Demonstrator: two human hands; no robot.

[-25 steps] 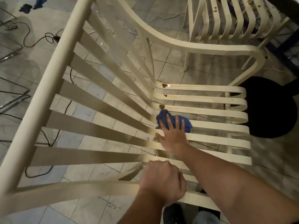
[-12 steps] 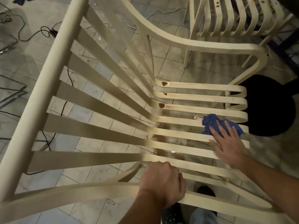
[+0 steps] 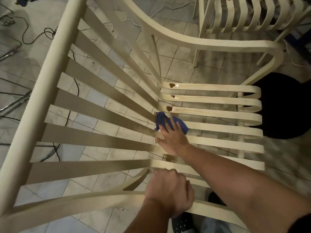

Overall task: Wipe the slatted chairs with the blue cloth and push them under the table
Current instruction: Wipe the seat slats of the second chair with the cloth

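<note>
Blue cloth (image 3: 170,122) under flat right hand (image 3: 174,140); left hand (image 3: 170,192) fisted on armrest (image 3: 94,201).

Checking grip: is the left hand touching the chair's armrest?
Touching. The head view shows the left hand closed in a fist around the near armrest of the chair.

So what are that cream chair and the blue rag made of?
The chair looks like wood under glossy cream paint: faint grain lines run along the seat slats, though moulded plastic isn't ruled out. The blue cloth looks like soft woven fabric, bunching into folds under the right hand.
</note>
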